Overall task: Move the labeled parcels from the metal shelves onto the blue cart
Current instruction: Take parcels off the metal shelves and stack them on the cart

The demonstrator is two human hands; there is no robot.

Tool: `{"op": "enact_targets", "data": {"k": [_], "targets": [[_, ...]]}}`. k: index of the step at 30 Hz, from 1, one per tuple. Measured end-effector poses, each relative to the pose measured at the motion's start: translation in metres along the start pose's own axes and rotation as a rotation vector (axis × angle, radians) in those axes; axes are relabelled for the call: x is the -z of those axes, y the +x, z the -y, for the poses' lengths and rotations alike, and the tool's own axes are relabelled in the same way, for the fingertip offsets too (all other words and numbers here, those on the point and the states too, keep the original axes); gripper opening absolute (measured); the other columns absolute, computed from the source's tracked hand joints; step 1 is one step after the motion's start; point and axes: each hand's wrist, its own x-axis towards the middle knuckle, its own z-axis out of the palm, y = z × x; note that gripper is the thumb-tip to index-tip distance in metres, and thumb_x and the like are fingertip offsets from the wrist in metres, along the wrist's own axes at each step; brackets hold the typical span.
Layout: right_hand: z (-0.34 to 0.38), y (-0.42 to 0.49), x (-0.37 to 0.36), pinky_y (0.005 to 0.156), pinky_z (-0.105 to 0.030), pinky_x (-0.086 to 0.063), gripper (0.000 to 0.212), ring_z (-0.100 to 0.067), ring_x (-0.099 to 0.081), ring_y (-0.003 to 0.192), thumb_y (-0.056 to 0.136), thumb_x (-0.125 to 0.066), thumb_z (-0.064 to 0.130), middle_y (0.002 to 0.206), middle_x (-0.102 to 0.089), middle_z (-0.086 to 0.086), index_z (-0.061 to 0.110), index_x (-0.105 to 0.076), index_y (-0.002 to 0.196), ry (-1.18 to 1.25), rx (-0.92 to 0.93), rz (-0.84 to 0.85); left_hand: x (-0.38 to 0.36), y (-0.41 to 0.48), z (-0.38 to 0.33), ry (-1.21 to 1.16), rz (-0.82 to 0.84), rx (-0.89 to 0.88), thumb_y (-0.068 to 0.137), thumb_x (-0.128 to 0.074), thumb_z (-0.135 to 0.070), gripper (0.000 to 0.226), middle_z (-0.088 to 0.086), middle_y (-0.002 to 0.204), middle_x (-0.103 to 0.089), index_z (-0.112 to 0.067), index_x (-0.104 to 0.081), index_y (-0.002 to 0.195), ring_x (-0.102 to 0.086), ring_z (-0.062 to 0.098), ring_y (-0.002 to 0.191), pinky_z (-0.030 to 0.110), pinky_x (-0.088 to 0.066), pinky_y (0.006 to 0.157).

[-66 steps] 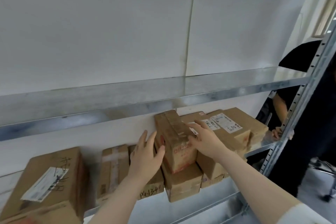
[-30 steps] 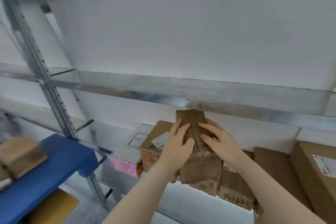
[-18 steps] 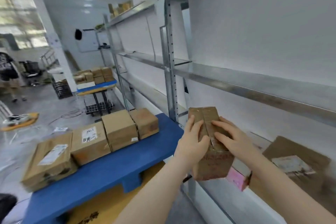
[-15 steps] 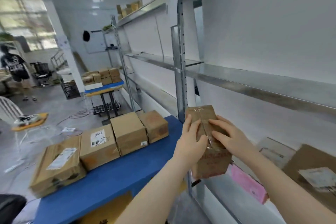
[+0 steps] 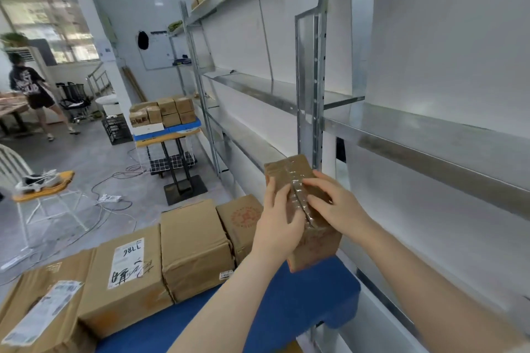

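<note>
1. While both hands clasp it, the parcel (image 5: pixel 315 246) stands upright between the left hand (image 5: pixel 276 221) and the right hand (image 5: pixel 334 206).
2. The blue cart (image 5: pixel 301 304) lies just beneath the grip; four more boxes (image 5: pixel 195 246) sit to the left of it.

Down the room stands a white pillar (image 5: pixel 110 77). Left of it, a person (image 5: pixel 31 89) in a dark printed T-shirt and shorts is mid-stride on the grey floor (image 5: pixel 94 157), with bright windows (image 5: pixel 43 8) behind. A black office chair (image 5: pixel 73 96) sits between that person and the pillar. At the pillar's foot is a black crate (image 5: pixel 116 130). Right of the pillar a whiteboard (image 5: pixel 157 50) hangs on the far wall. Nearer than the pillar, a white chair (image 5: pixel 20 166) carries an orange cushion (image 5: pixel 46 186), and cables (image 5: pixel 114 178) trail across the floor.
</note>
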Motion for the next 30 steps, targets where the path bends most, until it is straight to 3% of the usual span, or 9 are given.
{"op": "enact_targets", "data": {"k": [3, 5, 9, 12, 16, 17, 19, 22, 30], "targets": [[-0.038, 0.049, -0.017, 0.106, -0.024, -0.024, 0.039, 0.004, -0.028, 0.13, 0.091, -0.055, 0.028, 0.148, -0.029, 0.019, 0.041, -0.05, 0.128, 0.001, 0.022, 0.054, -0.017, 0.044, 0.025, 0.022, -0.037, 0.059, 0.09, -0.045, -0.038, 0.053, -0.028, 0.155, 0.002, -0.039, -0.031, 0.142, -0.044, 0.002, 0.119, 0.031, -0.044, 0.092], [-0.063, 0.078, -0.029, 0.105, -0.022, -0.023, 0.042, 0.005, -0.026, 0.13, 0.091, -0.055, 0.028, 0.15, -0.025, 0.02, 0.04, -0.047, 0.13, -0.011, 0.021, 0.091, -0.029, 0.07, 0.044, 0.033, -0.044, 0.093, 0.091, -0.047, -0.034, 0.054, -0.027, 0.155, 0.003, -0.038, -0.03, 0.143, -0.048, 0.003, 0.114, 0.028, -0.046, 0.086], [-0.107, 0.122, -0.05, 0.11, -0.028, -0.026, 0.044, -0.002, -0.025, 0.137, 0.091, -0.053, 0.033, 0.152, -0.022, 0.02, 0.04, -0.043, 0.133, -0.026, 0.006, 0.177, -0.05, 0.106, 0.081, 0.025, -0.027, 0.159, 0.092, -0.047, -0.033, 0.055, -0.028, 0.155, 0.007, -0.041, -0.027, 0.143, -0.046, -0.02, 0.088, 0.017, -0.045, 0.072], [-0.135, 0.142, -0.068, 0.112, -0.032, -0.027, 0.046, -0.002, -0.025, 0.137, 0.091, -0.053, 0.033, 0.152, -0.022, 0.02, 0.042, -0.042, 0.134, -0.022, -0.009, 0.226, -0.064, 0.121, 0.105, 0.043, -0.002, 0.187, 0.092, -0.047, -0.034, 0.056, -0.028, 0.155, 0.008, -0.041, -0.026, 0.144, -0.04, -0.028, 0.087, 0.007, -0.041, 0.066], [-0.168, 0.148, -0.094, 0.112, -0.032, -0.027, 0.046, -0.003, -0.024, 0.138, 0.091, -0.056, 0.031, 0.152, -0.025, 0.018, 0.04, -0.044, 0.135, -0.018, -0.063, 0.274, -0.075, 0.125, 0.128, 0.11, 0.082, 0.194, 0.091, -0.048, -0.033, 0.059, -0.021, 0.158, 0.008, -0.035, -0.026, 0.146, -0.043, 0.004, 0.124, 0.024, -0.048, 0.089], [-0.176, 0.145, -0.1, 0.112, -0.03, -0.027, 0.046, -0.003, -0.024, 0.138, 0.091, -0.056, 0.03, 0.152, -0.025, 0.018, 0.04, -0.045, 0.134, -0.016, -0.071, 0.285, -0.077, 0.125, 0.135, 0.132, 0.11, 0.207, 0.091, -0.048, -0.034, 0.06, -0.018, 0.159, 0.007, -0.033, -0.026, 0.147, -0.034, 0.009, 0.135, 0.029, -0.044, 0.099], [-0.186, 0.14, -0.11, 0.111, -0.026, -0.025, 0.044, 0.0, -0.022, 0.138, 0.092, -0.055, 0.031, 0.153, -0.023, 0.018, 0.042, -0.045, 0.134, -0.004, -0.079, 0.295, -0.078, 0.124, 0.148, 0.206, 0.163, 0.252, 0.094, -0.044, -0.036, 0.06, -0.012, 0.16, 0.003, -0.029, -0.023, 0.149, -0.013, 0.014, 0.146, 0.039, -0.02, 0.118], [-0.191, 0.14, -0.12, 0.108, -0.024, -0.024, 0.041, 0.002, -0.021, 0.137, 0.093, -0.052, 0.036, 0.154, -0.021, 0.019, 0.046, -0.043, 0.133, 0.005, -0.085, 0.281, -0.077, 0.125, 0.161, 0.323, 0.194, 0.279, 0.097, -0.036, -0.042, 0.055, -0.013, 0.16, 0.001, -0.034, -0.02, 0.149, -0.002, 0.01, 0.146, 0.045, 0.007, 0.117], [-0.178, 0.126, -0.11, 0.107, -0.022, -0.028, 0.045, 0.001, -0.023, 0.137, 0.095, -0.05, 0.04, 0.154, -0.015, 0.02, 0.038, -0.041, 0.139, -0.029, -0.071, 0.218, -0.074, 0.122, 0.155, 0.364, 0.204, 0.327, 0.097, -0.033, -0.045, 0.054, -0.014, 0.16, 0.005, -0.041, -0.018, 0.148, 0.0, 0.015, 0.147, 0.051, 0.006, 0.115]]}}
